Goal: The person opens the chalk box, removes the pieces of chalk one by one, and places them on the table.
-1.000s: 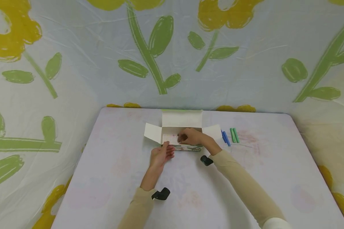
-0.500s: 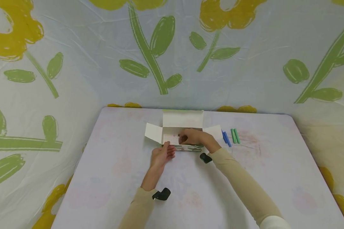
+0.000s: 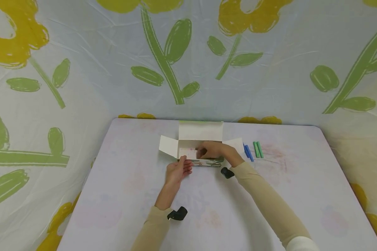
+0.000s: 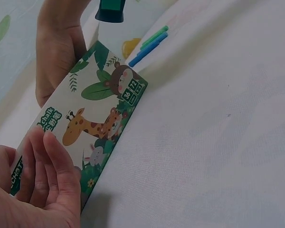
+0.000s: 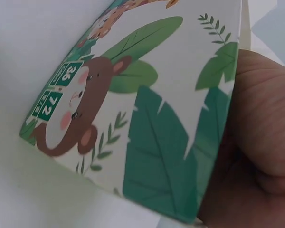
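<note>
Left hand (image 3: 176, 171) nearest, fingers straight against front wall of chalk box (image 3: 201, 161) at mid-desk (image 3: 128, 195). Right hand (image 3: 214, 150) beyond, reaching into open box, fingers curled; grip unclear. Blue chalks (image 3: 247, 152), green chalks (image 3: 257, 149) right of box.

Your chalk box (image 3: 199, 153) is thin printed cardboard: its outer face, with giraffe and leaves, looks smooth with a faint sheen, while the opened flaps show plain matt white board inside. The table (image 3: 119, 195) under your hands is covered in a soft, matt cloth-like sheet, pale and slightly wrinkled. The blue and green chalk sticks (image 3: 252, 150) look dry and powdery-matt. Behind the table, the flowered backdrop (image 3: 81, 69) is a thin creased sheet with a plastic gloss. Your sleeves (image 3: 267, 202) are matt beige knit.
</note>
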Available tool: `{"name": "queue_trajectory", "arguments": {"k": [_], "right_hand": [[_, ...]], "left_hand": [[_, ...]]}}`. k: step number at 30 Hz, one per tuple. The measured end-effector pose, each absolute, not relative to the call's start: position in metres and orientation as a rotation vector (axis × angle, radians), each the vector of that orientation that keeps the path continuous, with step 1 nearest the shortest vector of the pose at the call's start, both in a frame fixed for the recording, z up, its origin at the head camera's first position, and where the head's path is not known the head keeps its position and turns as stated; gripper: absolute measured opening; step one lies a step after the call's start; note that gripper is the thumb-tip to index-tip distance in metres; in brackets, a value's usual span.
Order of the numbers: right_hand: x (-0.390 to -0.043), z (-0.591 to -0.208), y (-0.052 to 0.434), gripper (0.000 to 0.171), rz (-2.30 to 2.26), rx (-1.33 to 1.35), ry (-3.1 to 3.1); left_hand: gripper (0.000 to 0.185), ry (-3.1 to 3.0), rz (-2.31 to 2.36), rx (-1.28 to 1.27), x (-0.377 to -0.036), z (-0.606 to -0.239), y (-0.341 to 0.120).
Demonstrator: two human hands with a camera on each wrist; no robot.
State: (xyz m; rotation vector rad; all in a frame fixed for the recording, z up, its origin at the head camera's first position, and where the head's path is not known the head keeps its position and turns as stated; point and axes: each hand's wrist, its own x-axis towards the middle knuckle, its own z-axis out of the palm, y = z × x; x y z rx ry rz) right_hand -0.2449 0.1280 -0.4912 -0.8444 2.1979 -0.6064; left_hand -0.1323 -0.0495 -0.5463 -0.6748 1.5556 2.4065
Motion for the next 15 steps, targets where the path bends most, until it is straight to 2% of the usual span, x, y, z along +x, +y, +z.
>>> {"name": "queue_trajectory", "arguments": {"k": [15], "right_hand": [[-0.233, -0.482, 0.149, 0.022, -0.837, -0.979, 2.365]], "left_hand": [[0.033, 1.557, 2.406, -0.676, -0.132, -0.547, -0.050]]}}
